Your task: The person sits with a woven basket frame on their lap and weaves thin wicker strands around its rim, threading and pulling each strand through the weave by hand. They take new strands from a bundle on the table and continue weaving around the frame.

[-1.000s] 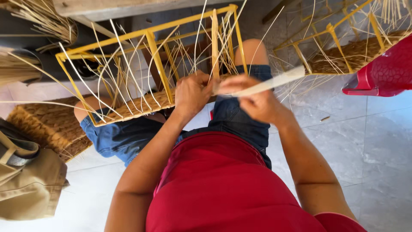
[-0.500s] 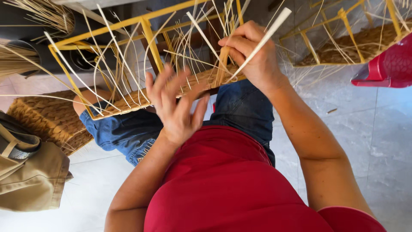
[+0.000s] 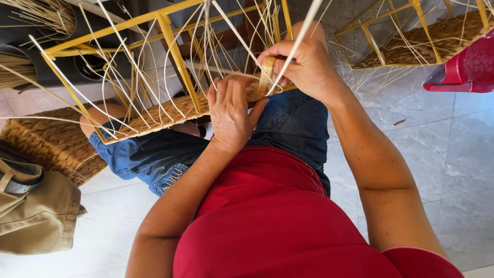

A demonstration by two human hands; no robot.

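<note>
A yellow metal basket frame [image 3: 170, 36] rests across my knees, with many pale reed stakes [image 3: 128, 62] sticking up from its woven straw base [image 3: 159, 116]. My left hand [image 3: 231, 113] lies flat on the woven edge, fingers together and pressing down. My right hand [image 3: 303, 64] is closed around a long pale reed strand [image 3: 301, 36] that runs up and out of the top of the view, pinching it just above the weave.
A second yellow frame with a woven base [image 3: 422, 41] stands at the upper right beside a red plastic stool [image 3: 471, 69]. A finished woven piece [image 3: 46, 144] and a khaki bag [image 3: 36, 211] lie at the left. Reed bundles [image 3: 31, 15] are at the upper left. Grey tile floor [image 3: 447, 154] lies to the right.
My left hand has come down from open in the air onto the woven edge. My right hand has drawn the reed strand upward and stays closed on it.
</note>
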